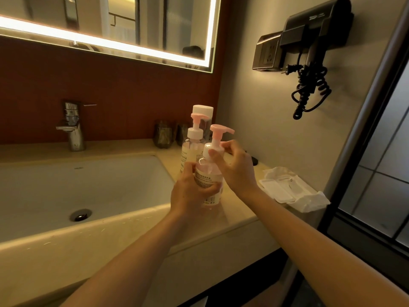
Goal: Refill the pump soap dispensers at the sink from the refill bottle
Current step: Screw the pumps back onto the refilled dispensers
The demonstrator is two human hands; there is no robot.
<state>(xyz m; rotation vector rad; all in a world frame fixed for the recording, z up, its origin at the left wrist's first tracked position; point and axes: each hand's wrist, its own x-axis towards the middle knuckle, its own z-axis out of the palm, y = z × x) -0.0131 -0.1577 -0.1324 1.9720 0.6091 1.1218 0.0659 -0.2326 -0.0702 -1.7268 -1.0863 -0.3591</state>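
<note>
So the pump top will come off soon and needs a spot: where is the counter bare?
Bare counter lies along the front edge, between the held dispenser and the tissue packet. Another strip runs behind the sink, right of the faucet. The back corner is crowded: second dispenser, refill bottle, cups.

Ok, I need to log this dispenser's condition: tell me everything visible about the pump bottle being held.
The held pump bottle is clear plastic with a white label and barcode, pinkish liquid inside, a white collar and a pink pump head whose nozzle points right. It stands upright on the beige counter right of the sink. The left hand wraps its body; the right hand grips the collar. A second dispenser stands just behind.
</note>
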